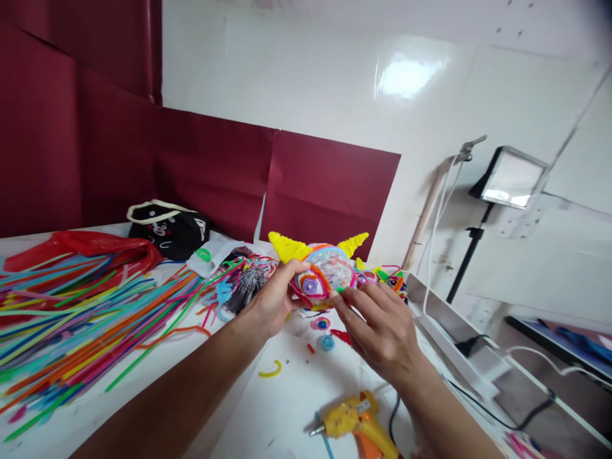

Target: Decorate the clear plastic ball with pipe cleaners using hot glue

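Note:
Both hands are at a colourful pipe-cleaner mask (335, 264) with two yellow horns and a purple-centred eye. Its left edge is gripped by my left hand (275, 296), thumb on the front near the eye. My right hand (377, 319) pinches a small green piece (340, 289) against the mask's lower middle, beside the eye's corner. Below the hands lie a blue coiled disc (326, 343), a pink-and-blue eye piece (321, 324) and a curved yellow pipe cleaner (271, 370). A yellow glue gun (354, 417) rests near the table's front, its nozzle pointing left.
Many loose pipe cleaners (119, 325) cover the table's left side, with a red plastic bag (81, 252) and a black pouch (167, 228) behind. A power strip (459, 344) and cables run along the right edge. A lamp (514, 177) stands at the back right.

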A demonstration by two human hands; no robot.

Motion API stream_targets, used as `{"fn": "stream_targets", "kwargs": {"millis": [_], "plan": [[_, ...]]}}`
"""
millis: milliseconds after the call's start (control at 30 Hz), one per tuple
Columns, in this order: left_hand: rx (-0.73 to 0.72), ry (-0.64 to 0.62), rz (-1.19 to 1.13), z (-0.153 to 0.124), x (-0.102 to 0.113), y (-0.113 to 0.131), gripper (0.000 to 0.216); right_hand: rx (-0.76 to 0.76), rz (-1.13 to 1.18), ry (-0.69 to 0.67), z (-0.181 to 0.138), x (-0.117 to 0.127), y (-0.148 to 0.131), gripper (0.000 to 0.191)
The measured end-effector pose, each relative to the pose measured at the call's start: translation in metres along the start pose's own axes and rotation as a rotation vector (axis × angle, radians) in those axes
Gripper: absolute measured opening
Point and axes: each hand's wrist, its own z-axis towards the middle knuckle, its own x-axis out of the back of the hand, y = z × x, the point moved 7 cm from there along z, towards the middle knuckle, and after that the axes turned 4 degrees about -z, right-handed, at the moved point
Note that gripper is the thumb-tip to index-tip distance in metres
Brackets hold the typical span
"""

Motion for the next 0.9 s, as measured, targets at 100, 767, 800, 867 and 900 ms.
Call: {"fn": "stream_targets", "kwargs": {"millis": [100, 767, 800, 867, 900], "plan": [[-0.005, -0.027, -0.008, -0.001, -0.002, 0.001, 0.021, 0.011, 0.003, 0.008, -0.001, 0.002, 0.0, 0.018], [0.03, -0.045, -0.053, -0.013, -0.011, 0.007, 0.019, 0.011, 0.014, 0.007, 0.003, 0.011, -0.001, 0.02], [0.03, -0.044, -0.05, -0.013, -0.011, 0.007, 0.019, 0.01, 0.013, 0.008, 0.003, 0.011, -0.001, 0.02], [0.031, -0.048, -0.05, -0.012, -0.012, 0.007, 0.022, 0.012, 0.009, 0.003, 0.002, 0.011, -0.001, 0.02], [0.031, -0.053, -0.052, -0.012, -0.012, 0.007, 0.024, 0.013, 0.008, -0.001, 0.001, 0.01, -0.001, 0.02]]}}
